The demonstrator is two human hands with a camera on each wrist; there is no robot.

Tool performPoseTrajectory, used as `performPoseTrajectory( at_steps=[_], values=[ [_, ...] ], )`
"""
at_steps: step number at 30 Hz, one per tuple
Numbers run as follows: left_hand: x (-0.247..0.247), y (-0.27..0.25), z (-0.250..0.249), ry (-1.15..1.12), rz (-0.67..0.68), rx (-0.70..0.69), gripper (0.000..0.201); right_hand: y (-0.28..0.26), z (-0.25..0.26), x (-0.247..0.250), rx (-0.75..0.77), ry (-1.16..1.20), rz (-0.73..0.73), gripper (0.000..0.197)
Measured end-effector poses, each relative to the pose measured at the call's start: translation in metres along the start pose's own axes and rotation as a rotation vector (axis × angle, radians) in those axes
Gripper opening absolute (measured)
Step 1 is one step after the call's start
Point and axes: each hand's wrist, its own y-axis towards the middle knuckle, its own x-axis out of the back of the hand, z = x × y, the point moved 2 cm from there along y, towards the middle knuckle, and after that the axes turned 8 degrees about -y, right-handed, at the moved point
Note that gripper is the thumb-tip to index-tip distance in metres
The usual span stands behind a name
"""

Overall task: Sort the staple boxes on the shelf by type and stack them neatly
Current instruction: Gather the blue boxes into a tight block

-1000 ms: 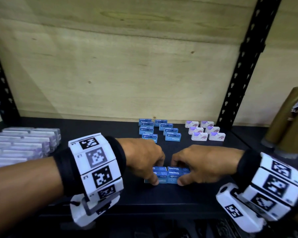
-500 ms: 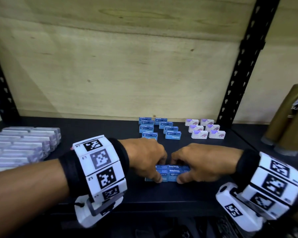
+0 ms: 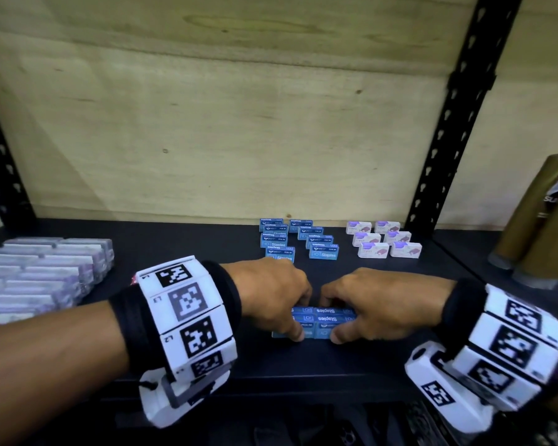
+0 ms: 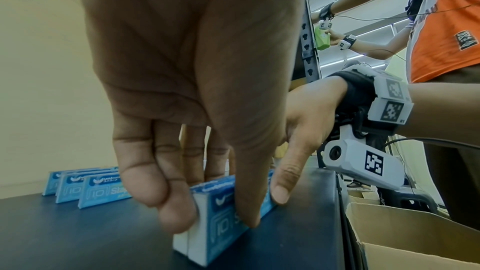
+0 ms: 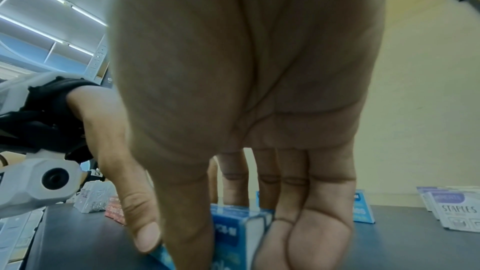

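Nearest the camera, both wrists carry white marker bands (image 3: 187, 320), and just past them the left hand (image 3: 271, 294) and right hand (image 3: 380, 304) meet at the shelf's front edge. Between them sits a small block of blue staple boxes (image 3: 322, 318), standing on edge and pressed side to side. The left hand pinches its end, thumb on the front face and fingers (image 4: 176, 208) curled round the back and side. The right hand clamps the opposite end the same way, thumb (image 5: 187, 223) in front, fingers behind. The block rests on the dark shelf (image 3: 207, 355), dead centre, at six o'clock from the sorted groups.

Out at nine o'clock lies a wide slab of pale purple boxes (image 3: 39, 272), well apart from the hands. Straight ahead at twelve o'clock, two rows of blue boxes (image 3: 297, 239) stand in file, the nearest just beyond the left knuckles. At one o'clock, six white-and-purple staple boxes (image 3: 384, 241) stand in two rows. Gold cylinders (image 3: 541, 220) lean at three o'clock beyond a black slotted upright (image 3: 448, 123). A plywood back panel (image 3: 223, 123) closes the view.
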Motion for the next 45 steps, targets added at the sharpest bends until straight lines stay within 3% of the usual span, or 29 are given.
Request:
performPoseTrajectory(
  at_steps=[6,15,20,24,30,37,43,45],
  values=[
    [-0.001,0.0,0.0,0.0,-0.004,-0.002,0.038,0.0,0.001,-0.001,-0.007,-0.005,0.005,0.032],
    [0.037,-0.002,0.023,-0.081,0.062,0.008,0.064,-0.004,-0.022,0.023,-0.016,0.106,-0.045,0.048],
    [0.066,0.013,0.036,0.04,-0.077,0.047,0.05,0.021,-0.049,0.042,-0.07,0.065,-0.161,0.032],
    [0.076,0.036,0.049,0.101,-0.105,0.088,0.044,0.045,-0.07,0.053,-0.144,-0.018,-0.18,0.026],
    [0.072,0.068,0.06,0.24,-0.045,0.169,0.042,0.081,-0.088,0.052,-0.239,-0.089,-0.108,0.03],
    [0.064,0.096,0.062,0.269,0.034,0.183,0.042,0.106,-0.094,0.045,-0.202,-0.048,-0.064,0.025],
    [0.062,0.104,0.059,0.268,0.039,0.153,0.019,0.115,-0.092,0.042,-0.175,-0.051,-0.067,0.018],
    [0.061,0.103,0.056,0.278,0.041,0.145,0.022,0.112,-0.089,0.042,-0.169,-0.061,-0.067,0.018]
  ],
)
